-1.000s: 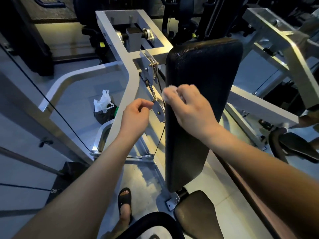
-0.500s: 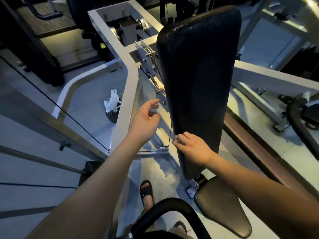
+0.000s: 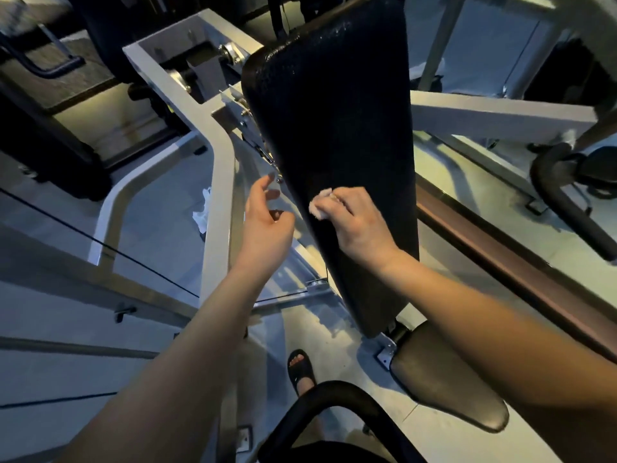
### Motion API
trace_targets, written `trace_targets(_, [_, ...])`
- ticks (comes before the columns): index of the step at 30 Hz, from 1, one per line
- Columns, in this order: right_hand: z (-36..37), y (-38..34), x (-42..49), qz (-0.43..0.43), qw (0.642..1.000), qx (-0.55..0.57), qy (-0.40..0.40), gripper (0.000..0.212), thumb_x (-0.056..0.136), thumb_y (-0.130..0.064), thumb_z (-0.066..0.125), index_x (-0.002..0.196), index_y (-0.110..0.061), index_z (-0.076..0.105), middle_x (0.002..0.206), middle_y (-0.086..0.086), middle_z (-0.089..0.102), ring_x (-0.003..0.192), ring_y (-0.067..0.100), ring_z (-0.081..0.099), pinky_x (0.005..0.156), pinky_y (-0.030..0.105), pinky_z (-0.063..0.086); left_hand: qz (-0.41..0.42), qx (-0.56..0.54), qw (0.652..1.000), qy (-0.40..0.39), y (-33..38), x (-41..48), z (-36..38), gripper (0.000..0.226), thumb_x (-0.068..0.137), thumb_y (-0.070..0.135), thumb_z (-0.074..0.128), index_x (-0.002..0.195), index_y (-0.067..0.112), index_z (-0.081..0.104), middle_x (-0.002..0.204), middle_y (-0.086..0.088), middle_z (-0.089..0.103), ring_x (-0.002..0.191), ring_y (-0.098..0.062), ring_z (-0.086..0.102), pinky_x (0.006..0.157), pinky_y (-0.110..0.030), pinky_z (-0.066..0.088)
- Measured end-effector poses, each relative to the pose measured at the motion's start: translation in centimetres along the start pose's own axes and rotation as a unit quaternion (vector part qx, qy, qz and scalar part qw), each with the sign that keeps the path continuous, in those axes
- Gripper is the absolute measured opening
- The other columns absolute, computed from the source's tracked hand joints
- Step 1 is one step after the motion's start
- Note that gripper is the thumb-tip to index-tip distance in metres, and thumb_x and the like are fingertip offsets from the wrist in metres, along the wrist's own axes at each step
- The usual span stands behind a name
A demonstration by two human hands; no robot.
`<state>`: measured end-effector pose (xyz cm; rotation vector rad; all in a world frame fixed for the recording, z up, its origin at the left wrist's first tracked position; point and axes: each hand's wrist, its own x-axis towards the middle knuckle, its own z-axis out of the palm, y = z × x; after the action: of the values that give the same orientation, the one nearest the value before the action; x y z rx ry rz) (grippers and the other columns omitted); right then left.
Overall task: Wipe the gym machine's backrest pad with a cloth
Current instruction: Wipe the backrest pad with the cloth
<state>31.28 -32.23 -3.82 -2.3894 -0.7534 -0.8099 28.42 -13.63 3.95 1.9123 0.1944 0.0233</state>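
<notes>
Head view: right hand point(image 3: 359, 223) pinching small white cloth point(image 3: 319, 203), pressing it flat on black backrest pad point(image 3: 337, 128) around mid-height, near pad's left edge; left hand point(image 3: 267, 225) empty, fingers loosely spread, beside white frame point(image 3: 218, 182)

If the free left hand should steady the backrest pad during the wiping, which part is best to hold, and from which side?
Probably the pad's left long edge, above the cloth, approached from the left. The pad is tall, narrow and near upright, so fingers can wrap that edge. The open left hand is already beside it, while the right hand presses the cloth on the face. Avoid the bracket behind that edge.
</notes>
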Motion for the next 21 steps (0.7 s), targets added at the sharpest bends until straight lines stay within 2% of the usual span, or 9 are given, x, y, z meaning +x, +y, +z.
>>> trace_targets(3, [0.6, 1.6, -6.5, -0.006, 0.989, -0.010, -0.145, 0.043, 0.082, 0.007, 0.065, 0.120, -0.013, 0.063, 0.115, 0.015, 0.059, 0.095, 0.035, 0.055, 0.072, 0.048, 0.054, 0.002, 0.013, 1.000, -0.009, -0.4, 0.1, 0.5, 0.058, 0.096, 0.011, 0.056, 0.138, 0.044, 0.035, 0.124, 0.014, 0.051, 0.096, -0.022, 0.068, 0.080, -0.036, 0.062])
trace_targets(5, [-0.1, 2.4, -8.0, 0.007, 0.983, -0.011, -0.182, 0.045, 0.079, 0.007, 0.069, 0.118, -0.013, 0.062, 0.116, 0.016, 0.057, 0.097, 0.036, 0.055, 0.067, 0.048, 0.056, 0.002, 0.016, 1.000, -0.012, -0.3, 0.0, 0.8, 0.054, 0.097, 0.013, 0.058, 0.134, 0.046, 0.035, 0.122, 0.016, 0.050, 0.100, -0.017, 0.067, 0.080, -0.032, 0.062])
trace_targets(7, [-0.9, 2.3, -6.5, 0.031, 0.986, 0.010, -0.166, 0.045, 0.080, 0.008, 0.068, 0.120, -0.011, 0.063, 0.119, 0.018, 0.055, 0.101, 0.037, 0.055, 0.070, 0.046, 0.056, -0.002, 0.014, 1.000, -0.014, -0.3, 0.2, 1.2, 0.050, 0.097, 0.013, 0.057, 0.132, 0.042, 0.037, 0.122, 0.014, 0.052, 0.099, -0.016, 0.067, 0.078, -0.028, 0.060])
trace_targets(10, [-1.8, 1.8, -1.5, 0.067, 0.995, 0.044, -0.066, 0.035, 0.089, 0.004, 0.063, 0.121, -0.009, 0.064, 0.118, 0.019, 0.051, 0.102, 0.036, 0.054, 0.081, 0.039, 0.051, 0.006, 0.021, 1.000, -0.003, -0.4, 0.2, 2.0, 0.048, 0.097, 0.020, 0.058, 0.137, 0.037, 0.037, 0.127, 0.010, 0.054, 0.098, -0.015, 0.068, 0.083, -0.031, 0.062])
trace_targets(13, [-1.5, 1.9, 0.7, 0.079, 0.995, 0.053, -0.030, 0.028, 0.093, -0.001, 0.063, 0.121, -0.008, 0.064, 0.117, 0.018, 0.053, 0.102, 0.034, 0.054, 0.085, 0.036, 0.048, 0.018, 0.047, 0.999, 0.020, -1.1, 0.2, 2.9, 0.052, 0.099, 0.030, 0.060, 0.142, 0.035, 0.032, 0.133, 0.006, 0.052, 0.111, -0.010, 0.062, 0.087, -0.020, 0.053])
trace_targets(15, [-0.2, 1.7, -1.7, 0.078, 0.994, 0.054, -0.046, 0.028, 0.092, 0.001, 0.060, 0.119, -0.008, 0.064, 0.115, 0.016, 0.054, 0.099, 0.034, 0.053, 0.084, 0.037, 0.048, 0.010, 0.057, 0.998, 0.021, -1.8, 0.2, 3.5, 0.059, 0.094, 0.044, 0.062, 0.142, 0.041, 0.027, 0.139, 0.000, 0.050, 0.123, -0.018, 0.058, 0.099, -0.033, 0.053])
trace_targets(17, [1.3, 1.5, -6.4, 0.086, 0.990, 0.059, -0.094, 0.033, 0.088, 0.007, 0.057, 0.117, -0.008, 0.063, 0.115, 0.015, 0.055, 0.097, 0.034, 0.052, 0.081, 0.040, 0.049, -0.008, 0.069, 0.997, 0.021, -2.6, 0.1, 3.9, 0.072, 0.085, 0.058, 0.063, 0.144, 0.049, 0.022, 0.140, -0.006, 0.050, 0.124, -0.029, 0.059, 0.101, -0.049, 0.054])
trace_targets(21, [3.4, 2.6, -15.0, 0.135, 0.964, 0.042, -0.226, 0.043, 0.080, 0.007, 0.068, 0.114, -0.017, 0.058, 0.115, 0.010, 0.054, 0.096, 0.032, 0.053, 0.070, 0.043, 0.054, -0.017, 0.068, 0.997, 0.015, -3.2, 0.3, 4.6, 0.075, 0.089, 0.047, 0.064, 0.144, 0.059, 0.015, 0.128, -0.004, 0.053, 0.116, -0.022, 0.063, 0.095, -0.049, 0.057])
